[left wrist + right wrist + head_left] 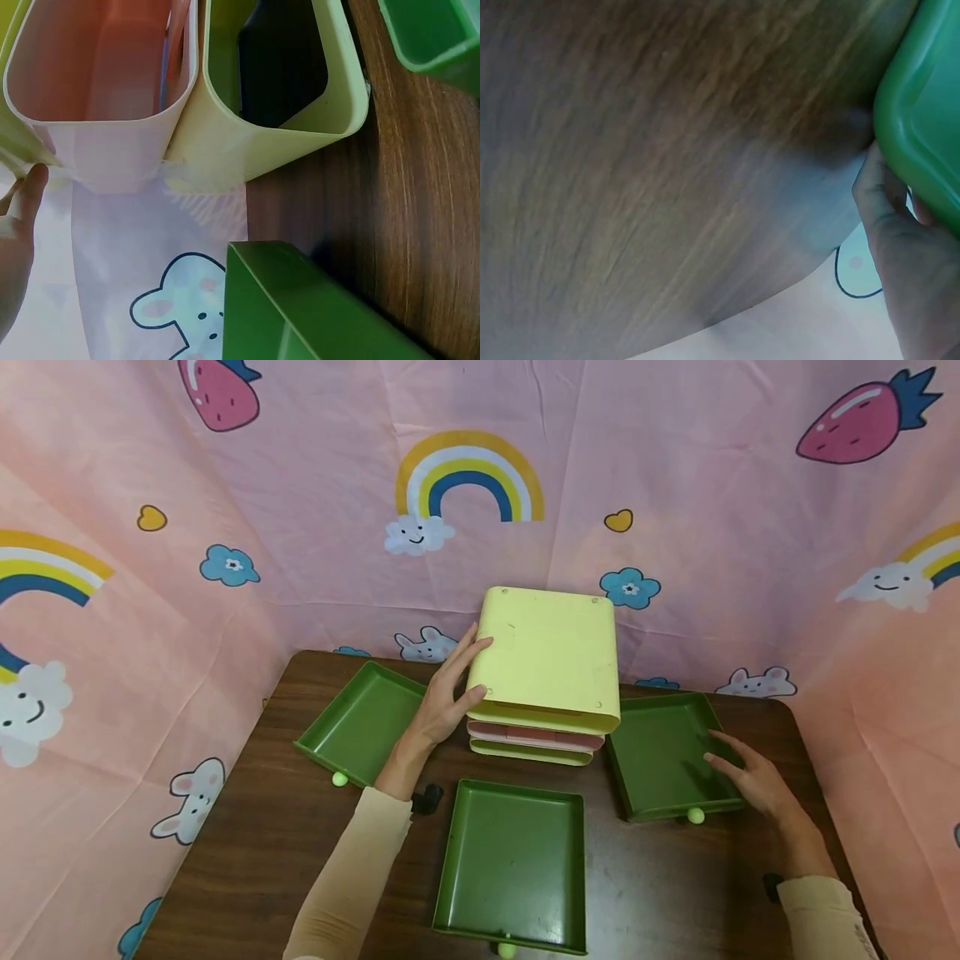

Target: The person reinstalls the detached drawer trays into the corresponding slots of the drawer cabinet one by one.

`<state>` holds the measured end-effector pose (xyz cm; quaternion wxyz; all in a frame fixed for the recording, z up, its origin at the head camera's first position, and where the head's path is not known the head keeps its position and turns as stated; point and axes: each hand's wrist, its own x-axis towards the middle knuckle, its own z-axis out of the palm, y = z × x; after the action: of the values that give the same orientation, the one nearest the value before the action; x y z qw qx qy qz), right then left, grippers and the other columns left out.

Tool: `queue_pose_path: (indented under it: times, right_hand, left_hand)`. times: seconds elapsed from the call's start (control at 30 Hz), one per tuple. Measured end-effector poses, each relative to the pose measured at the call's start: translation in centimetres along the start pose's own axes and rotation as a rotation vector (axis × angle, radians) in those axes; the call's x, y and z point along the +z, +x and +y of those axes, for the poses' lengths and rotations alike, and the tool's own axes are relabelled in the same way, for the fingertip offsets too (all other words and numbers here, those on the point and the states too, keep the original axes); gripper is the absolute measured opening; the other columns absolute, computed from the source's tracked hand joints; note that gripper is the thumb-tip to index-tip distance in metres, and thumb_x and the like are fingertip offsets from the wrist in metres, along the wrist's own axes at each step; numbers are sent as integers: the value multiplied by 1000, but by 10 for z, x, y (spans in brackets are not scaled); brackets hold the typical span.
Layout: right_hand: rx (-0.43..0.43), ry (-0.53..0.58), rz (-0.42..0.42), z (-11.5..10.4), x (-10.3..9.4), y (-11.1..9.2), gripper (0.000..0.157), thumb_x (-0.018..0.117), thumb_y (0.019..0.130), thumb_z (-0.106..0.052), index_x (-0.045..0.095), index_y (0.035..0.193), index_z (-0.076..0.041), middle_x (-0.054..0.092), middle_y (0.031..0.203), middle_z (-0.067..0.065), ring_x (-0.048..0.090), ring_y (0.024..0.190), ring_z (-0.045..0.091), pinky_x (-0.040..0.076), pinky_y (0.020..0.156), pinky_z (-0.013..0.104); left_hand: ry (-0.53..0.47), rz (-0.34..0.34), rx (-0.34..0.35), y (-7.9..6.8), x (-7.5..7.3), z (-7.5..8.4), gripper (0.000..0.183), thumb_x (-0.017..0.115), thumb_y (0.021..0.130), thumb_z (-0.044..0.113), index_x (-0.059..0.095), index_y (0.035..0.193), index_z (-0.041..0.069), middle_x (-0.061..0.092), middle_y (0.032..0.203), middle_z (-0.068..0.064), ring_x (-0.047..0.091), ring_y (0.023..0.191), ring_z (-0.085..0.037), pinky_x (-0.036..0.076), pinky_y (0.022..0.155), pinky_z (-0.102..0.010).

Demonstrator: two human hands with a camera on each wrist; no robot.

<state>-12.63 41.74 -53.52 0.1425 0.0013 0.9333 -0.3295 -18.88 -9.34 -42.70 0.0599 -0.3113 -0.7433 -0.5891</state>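
Observation:
A stack of drawer frames stands at the back of the table: a yellow one (551,652) on top, a pink one (532,735) beneath, and a pale yellow-green one (528,752) at the bottom. My left hand (446,702) rests with extended fingers against the top frame's left side. On the right lies a green drawer (660,760) with a round light-green knob. Over its right edge reaches my right hand (757,777), fingers spread and loose. In the right wrist view that hand is right at the drawer's wall (911,142), which hides some fingertips.
Another green drawer (510,868) lies at the front middle, knob toward me. A third green drawer (367,718) sits at an angle on the left, partly behind my left forearm. Patterned pink cloth (330,527) hangs around the brown wooden table (255,843).

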Motion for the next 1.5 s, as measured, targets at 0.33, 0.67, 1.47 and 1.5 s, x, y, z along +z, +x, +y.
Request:
queue_pose_path:
  times: [0.33, 0.67, 1.47, 1.5]
  right_hand:
    - [7, 61, -9, 0, -1, -3, 72, 48, 103, -50, 23, 160, -13, 17, 157, 35, 18, 136, 63, 21, 94, 79]
    - [9, 138, 6, 4, -5, -12, 78, 57, 100, -46, 18, 161, -18, 13, 159, 33, 14, 139, 62, 20, 94, 80]
    - [62, 259, 101, -3, -2, -52, 67, 49, 104, -44, 20, 160, -23, 12, 160, 30, 14, 138, 63, 19, 95, 80]
    - [59, 258, 105, -4, -2, -54, 66, 49, 104, -43, 20, 160, -23, 12, 160, 30, 15, 138, 63, 19, 95, 80]
  left_hand:
    - [-41, -8, -7, 0, 0, -1, 78, 54, 99, 50, 38, 149, -8, 11, 161, -28, 16, 149, -41, 27, 112, -59]
    - [-55, -2, -4, 1, -1, 1, 73, 56, 100, 44, 38, 148, -8, 11, 161, -28, 17, 148, -41, 29, 109, -63]
    - [-65, -6, -8, 1, -3, 2, 66, 58, 100, 33, 39, 147, -9, 11, 161, -30, 21, 146, -43, 33, 105, -65]
    - [-65, -7, -6, 1, -3, 2, 66, 58, 100, 32, 39, 147, -9, 11, 161, -30, 21, 146, -43, 33, 106, -65]
